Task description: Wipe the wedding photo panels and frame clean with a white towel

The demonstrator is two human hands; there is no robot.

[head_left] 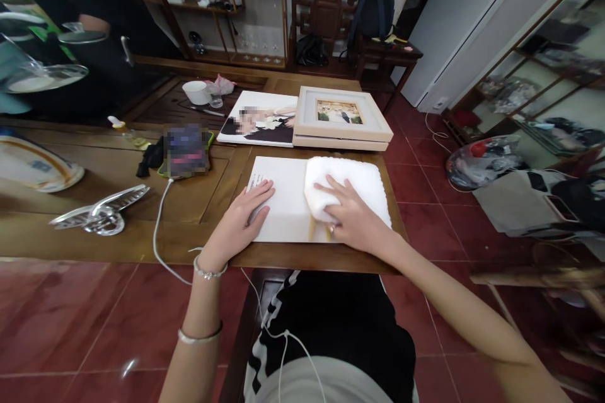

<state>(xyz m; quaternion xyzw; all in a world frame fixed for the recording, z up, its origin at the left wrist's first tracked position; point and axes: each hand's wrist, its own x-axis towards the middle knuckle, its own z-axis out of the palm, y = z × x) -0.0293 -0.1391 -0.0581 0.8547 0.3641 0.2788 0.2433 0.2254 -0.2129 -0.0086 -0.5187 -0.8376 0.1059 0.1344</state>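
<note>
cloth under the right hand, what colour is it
White; the cloth shows best in the head view, under the right hand.

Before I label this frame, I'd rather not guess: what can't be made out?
In the head view:
- White board's right part: mostly hidden under the fluffy white cloth and right hand.
- Board's print: too small to read.
- Phone-like device: face pixelated.
- Striped white object: cut off by the left edge.

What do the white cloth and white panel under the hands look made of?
White cloth: probably soft textile, matte, judging by its fluffy surface and wavy edge. White panel: perhaps coated board or canvas; it looks flat, smooth and stiff.
</note>
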